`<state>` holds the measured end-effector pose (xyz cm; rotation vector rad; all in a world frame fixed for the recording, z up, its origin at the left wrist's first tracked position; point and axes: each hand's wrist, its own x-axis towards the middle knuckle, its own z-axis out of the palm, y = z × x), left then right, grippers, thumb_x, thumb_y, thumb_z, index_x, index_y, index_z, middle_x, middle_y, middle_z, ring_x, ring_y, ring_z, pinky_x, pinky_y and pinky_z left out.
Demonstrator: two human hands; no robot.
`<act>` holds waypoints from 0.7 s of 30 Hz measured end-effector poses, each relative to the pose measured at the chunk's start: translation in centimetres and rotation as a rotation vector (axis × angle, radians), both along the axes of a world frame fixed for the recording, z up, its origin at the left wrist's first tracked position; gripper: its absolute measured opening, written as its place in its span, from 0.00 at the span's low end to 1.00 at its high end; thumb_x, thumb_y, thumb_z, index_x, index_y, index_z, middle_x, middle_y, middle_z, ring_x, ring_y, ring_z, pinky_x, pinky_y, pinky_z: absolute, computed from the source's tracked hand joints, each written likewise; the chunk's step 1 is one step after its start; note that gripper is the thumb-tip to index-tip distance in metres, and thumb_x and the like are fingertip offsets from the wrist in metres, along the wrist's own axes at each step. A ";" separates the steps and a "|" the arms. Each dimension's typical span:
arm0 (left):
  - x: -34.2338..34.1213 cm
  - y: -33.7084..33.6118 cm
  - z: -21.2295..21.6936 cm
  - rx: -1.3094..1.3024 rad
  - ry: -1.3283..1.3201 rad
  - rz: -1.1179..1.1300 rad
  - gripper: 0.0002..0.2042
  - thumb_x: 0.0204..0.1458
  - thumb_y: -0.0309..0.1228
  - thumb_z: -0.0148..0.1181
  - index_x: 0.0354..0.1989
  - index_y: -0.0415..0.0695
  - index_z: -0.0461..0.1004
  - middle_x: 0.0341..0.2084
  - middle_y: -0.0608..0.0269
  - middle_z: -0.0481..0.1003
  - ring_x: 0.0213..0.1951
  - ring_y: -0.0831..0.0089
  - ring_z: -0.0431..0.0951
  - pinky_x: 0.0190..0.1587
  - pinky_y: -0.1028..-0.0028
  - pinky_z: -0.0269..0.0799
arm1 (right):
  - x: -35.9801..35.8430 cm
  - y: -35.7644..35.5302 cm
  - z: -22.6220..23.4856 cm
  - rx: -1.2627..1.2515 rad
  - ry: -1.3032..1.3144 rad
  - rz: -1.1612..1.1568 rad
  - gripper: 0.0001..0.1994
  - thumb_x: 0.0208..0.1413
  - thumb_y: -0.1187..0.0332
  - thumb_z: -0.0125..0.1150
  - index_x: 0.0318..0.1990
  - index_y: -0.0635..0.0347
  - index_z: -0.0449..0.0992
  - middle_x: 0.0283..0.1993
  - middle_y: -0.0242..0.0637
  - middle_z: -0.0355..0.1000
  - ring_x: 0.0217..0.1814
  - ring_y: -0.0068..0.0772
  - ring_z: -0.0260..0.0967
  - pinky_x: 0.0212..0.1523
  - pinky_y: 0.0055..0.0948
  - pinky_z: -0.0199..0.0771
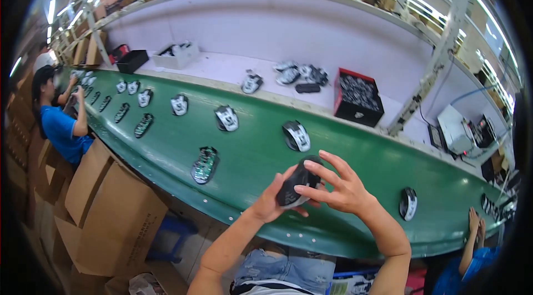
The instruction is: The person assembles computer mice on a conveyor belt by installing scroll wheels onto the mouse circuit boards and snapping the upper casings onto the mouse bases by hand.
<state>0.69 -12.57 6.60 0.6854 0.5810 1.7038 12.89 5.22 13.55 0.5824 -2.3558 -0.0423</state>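
I have both hands up over the near edge of the green belt (pixel 344 167), working one black mouse (pixel 296 184) between them. My left hand (pixel 270 198) cups it from below and behind, thumb and palm wrapped round its lower end. My right hand (pixel 338 184) comes in from the other side with the fingers (pixel 327 163) spread wide, the tips resting on the mouse's top and side, so both hands are closed on the same piece. The mouse is tilted, its dark back toward me, held just above the belt and not touching it. Further along the belt lie more mice, well apart from one another: one with a white panel (pixel 297 135) just beyond my hands, another (pixel 226 118) to its left, and an open one showing a green board (pixel 205 164) nearer the front edge. One more mouse (pixel 408 204) lies to my right. Behind the belt, on the pale shelf (pixel 222 67), stands a red-and-black box (pixel 358 97) beside a small heap of mice (pixel 300 74). A person in blue (pixel 61 123) works at the far left, and another person's hands (pixel 474 225) rest on the belt edge at my right. Cardboard boxes (pixel 111 212) stand below the belt on my left.
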 end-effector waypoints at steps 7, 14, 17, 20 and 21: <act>7.3 2.5 0.0 0.002 0.029 0.115 0.48 0.51 0.54 0.60 0.75 0.45 0.42 0.54 0.50 0.68 0.38 0.66 0.77 0.27 0.76 0.74 | 8.4 -2.8 -3.9 -1.331 -0.102 -0.088 0.37 0.50 0.73 0.64 0.70 0.63 0.57 0.72 0.53 0.55 0.73 0.52 0.56 0.68 0.49 0.61; 10.7 2.3 0.3 -0.083 0.223 0.322 0.42 0.54 0.45 0.53 0.74 0.40 0.44 0.61 0.52 0.60 0.56 0.68 0.66 0.61 0.69 0.60 | 8.9 -6.9 -5.2 -1.663 -0.116 -0.011 0.35 0.50 0.69 0.63 0.67 0.69 0.62 0.70 0.50 0.58 0.71 0.41 0.58 0.67 0.39 0.62; 11.0 1.6 1.1 -0.082 0.319 0.392 0.43 0.53 0.47 0.53 0.74 0.41 0.44 0.61 0.52 0.60 0.57 0.67 0.66 0.61 0.69 0.61 | 8.7 -7.8 -5.1 -1.777 -0.061 0.053 0.34 0.49 0.69 0.64 0.65 0.70 0.64 0.69 0.51 0.60 0.69 0.41 0.60 0.66 0.38 0.63; 11.5 1.3 0.8 -0.076 0.302 0.428 0.45 0.50 0.49 0.53 0.74 0.40 0.44 0.62 0.52 0.58 0.57 0.66 0.66 0.61 0.68 0.61 | 8.5 -8.5 -4.7 -1.667 -0.020 -0.001 0.33 0.48 0.69 0.64 0.63 0.71 0.66 0.68 0.53 0.61 0.69 0.44 0.61 0.66 0.39 0.63; 11.6 1.2 0.7 -0.079 0.306 0.426 0.45 0.50 0.49 0.53 0.74 0.40 0.44 0.62 0.52 0.58 0.57 0.66 0.66 0.61 0.68 0.61 | 8.6 -8.6 -4.6 -1.625 0.001 -0.003 0.32 0.48 0.69 0.64 0.62 0.72 0.67 0.67 0.54 0.62 0.69 0.46 0.61 0.65 0.38 0.65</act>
